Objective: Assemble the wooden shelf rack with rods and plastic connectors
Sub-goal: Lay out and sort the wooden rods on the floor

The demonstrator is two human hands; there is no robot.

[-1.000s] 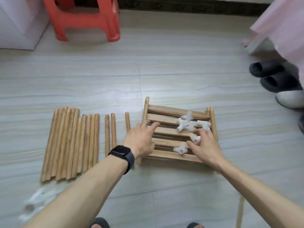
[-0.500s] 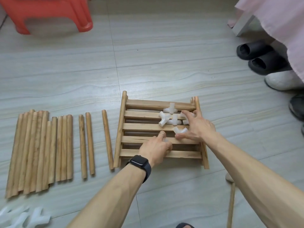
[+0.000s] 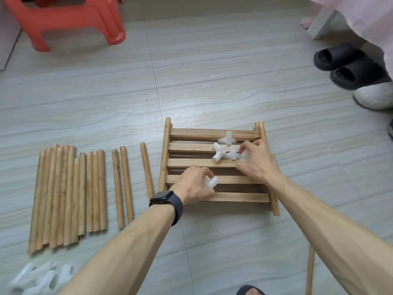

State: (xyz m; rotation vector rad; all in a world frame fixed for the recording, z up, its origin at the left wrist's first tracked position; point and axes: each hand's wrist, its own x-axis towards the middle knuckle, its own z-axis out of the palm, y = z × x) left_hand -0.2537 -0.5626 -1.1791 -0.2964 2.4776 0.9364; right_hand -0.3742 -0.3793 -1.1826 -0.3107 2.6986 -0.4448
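One connector [image 3: 211, 182] gripped in left hand [image 3: 194, 186] over shelf [image 3: 240, 197]; right hand [image 3: 257, 163] apparently pinches another [image 3: 244, 156].

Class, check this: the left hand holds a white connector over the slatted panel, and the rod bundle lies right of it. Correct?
No. The head view shows the rod bundle lying left of the slatted panel; the left hand does hold a white connector over it.

No legible text, labels, brands or numbers anywhere
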